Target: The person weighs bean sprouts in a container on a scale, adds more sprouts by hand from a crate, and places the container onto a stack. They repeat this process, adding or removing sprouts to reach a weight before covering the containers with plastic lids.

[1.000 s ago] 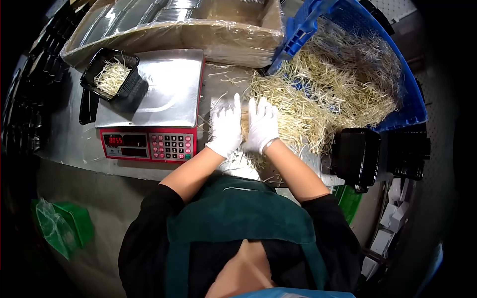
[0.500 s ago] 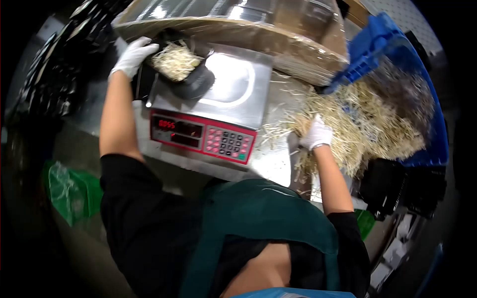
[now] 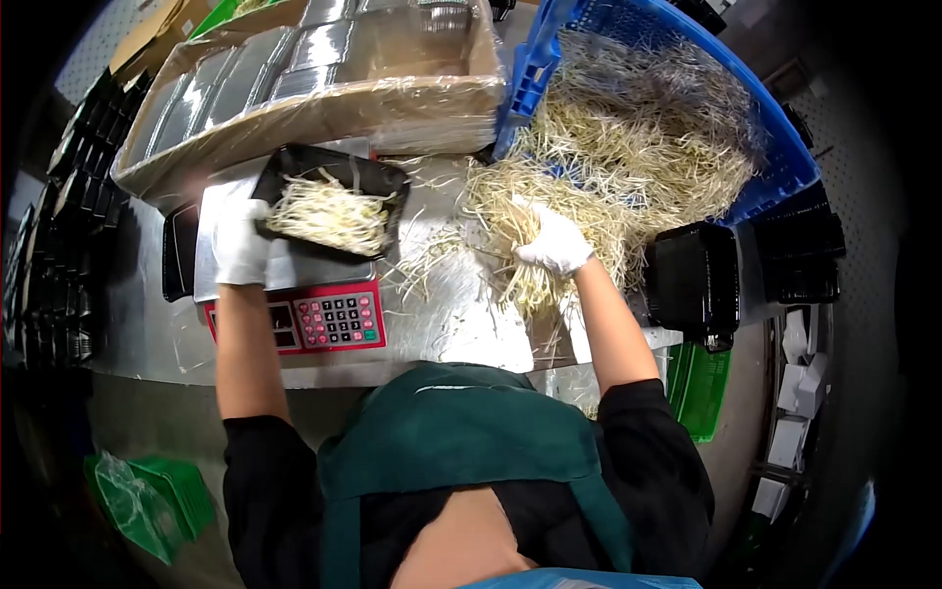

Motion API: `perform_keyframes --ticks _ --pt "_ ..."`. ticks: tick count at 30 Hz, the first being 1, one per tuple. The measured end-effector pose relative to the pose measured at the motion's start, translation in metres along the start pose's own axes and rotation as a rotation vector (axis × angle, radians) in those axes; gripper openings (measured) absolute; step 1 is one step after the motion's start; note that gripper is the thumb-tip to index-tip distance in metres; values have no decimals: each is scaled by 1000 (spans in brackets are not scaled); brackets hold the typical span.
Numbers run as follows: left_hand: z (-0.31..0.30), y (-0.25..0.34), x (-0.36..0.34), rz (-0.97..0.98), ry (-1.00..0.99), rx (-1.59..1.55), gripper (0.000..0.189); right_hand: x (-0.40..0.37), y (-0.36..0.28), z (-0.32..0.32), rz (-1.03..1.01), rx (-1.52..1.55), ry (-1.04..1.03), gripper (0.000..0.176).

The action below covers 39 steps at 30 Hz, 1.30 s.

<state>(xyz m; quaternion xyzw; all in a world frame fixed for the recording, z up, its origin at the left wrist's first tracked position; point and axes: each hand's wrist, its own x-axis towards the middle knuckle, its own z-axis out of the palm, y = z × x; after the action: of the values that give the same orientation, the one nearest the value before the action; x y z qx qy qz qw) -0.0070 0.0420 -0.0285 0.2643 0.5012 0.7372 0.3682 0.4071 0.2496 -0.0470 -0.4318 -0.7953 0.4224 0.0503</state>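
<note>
My left hand [image 3: 242, 245], in a white glove, grips the left edge of a black plastic tray [image 3: 385, 181]. A portion of pale bean sprouts [image 3: 329, 218] lies in the tray, which sits over the steel pan of a red digital scale [image 3: 341, 322]. The scale's display is mostly covered by my left forearm. My right hand [image 3: 554, 240], also gloved, is closed around some sprouts at the near left edge of a large sprout heap [image 3: 628, 157]. The heap spills out of a tipped blue crate [image 3: 785, 187] onto the steel table.
Behind the scale stands a plastic-wrapped carton [image 3: 422, 118] of clear lids. Stacked black trays [image 3: 692, 280] stand right of the heap, and more black stacks [image 3: 74, 226] line the far left. Stray sprouts litter the steel table [image 3: 471, 329]. Green crates [image 3: 702, 388] sit below.
My view has turned and shifted. The tray of sprouts has moved rightward over the scale with my left hand. My right hand has gone from resting in the heap to clasping sprouts.
</note>
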Motion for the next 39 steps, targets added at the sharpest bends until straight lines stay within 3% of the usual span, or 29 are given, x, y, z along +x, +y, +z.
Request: perform_keyframes --ticks 1,2,3,4,6,8,10,12,14,16,18,19,20,22,24,26,27,28,30,31,33,34,35,36,37,38,39 --pt "48 10 -18 -43 -4 177 55 -17 -28 -15 -71 -110 23 78" --pt "110 10 -40 -15 201 137 51 -31 -52 -26 -144 -224 42 76" --pt "143 -11 -39 203 141 184 46 -35 -64 -30 -376 -362 78 74" --pt "186 2 -59 454 99 661 49 -34 -76 -31 -389 -366 75 74" --pt "207 -31 -60 938 -90 1135 56 -31 -102 -26 -475 -942 98 68" --pt "227 -26 -98 757 -174 1194 53 -22 -111 -13 -587 -876 281 51" --pt "219 -35 -111 629 -149 1107 70 -13 -125 12 -731 -889 604 27" --pt "193 -52 -117 625 -7 834 71 -8 -154 39 -839 -720 643 28" --pt "166 -44 -120 496 147 683 71 -10 -197 71 -794 -607 557 36" --pt "128 -30 -116 534 172 481 68 -1 -226 103 -788 -452 414 43" --pt "98 -14 -112 469 160 267 68 2 -249 129 -901 -360 463 38" --pt "76 5 -112 404 121 612 67 7 -256 140 -873 -403 449 38" --pt "65 20 -106 328 92 668 61 14 -261 152 -838 -448 437 38" --pt "45 20 -83 445 123 733 55 22 -266 172 -757 -511 291 44" --pt "48 42 -75 396 32 888 53 26 -272 178 -670 -523 315 42" --pt "57 48 -69 393 -94 991 60 26 -278 160 -825 -320 38 47" --pt "49 29 -61 454 -136 955 79 29 -279 151 -897 -212 -101 49" --pt "52 33 -63 451 -142 948 79 34 -279 147 -955 -409 65 51" --pt "61 39 -68 420 -245 1160 95 18 -276 106 -806 -802 -82 76" --pt "65 40 -70 430 -260 1306 104 16 -270 94 -687 -842 -158 87" --pt "70 41 -77 515 -253 1395 100 5 -265 68 -482 -982 -217 100" --pt "73 44 -80 600 -253 1496 97 3 -256 58 -396 -917 -251 94" --pt "76 51 -77 447 -366 1469 100 3 -239 51 -433 -775 -237 90" --pt "77 54 -75 441 -370 1472 100 2 -228 48 -464 -631 -223 86" --pt "77 55 -74 378 -409 1497 99 -5 -217 51 -503 -584 -120 75" --pt "77 54 -74 314 -445 1518 99 -5 -207 58 -520 -534 -43 54" --pt "75 50 -74 361 -419 1554 97 -2 -202 66 -543 -557 16 47"
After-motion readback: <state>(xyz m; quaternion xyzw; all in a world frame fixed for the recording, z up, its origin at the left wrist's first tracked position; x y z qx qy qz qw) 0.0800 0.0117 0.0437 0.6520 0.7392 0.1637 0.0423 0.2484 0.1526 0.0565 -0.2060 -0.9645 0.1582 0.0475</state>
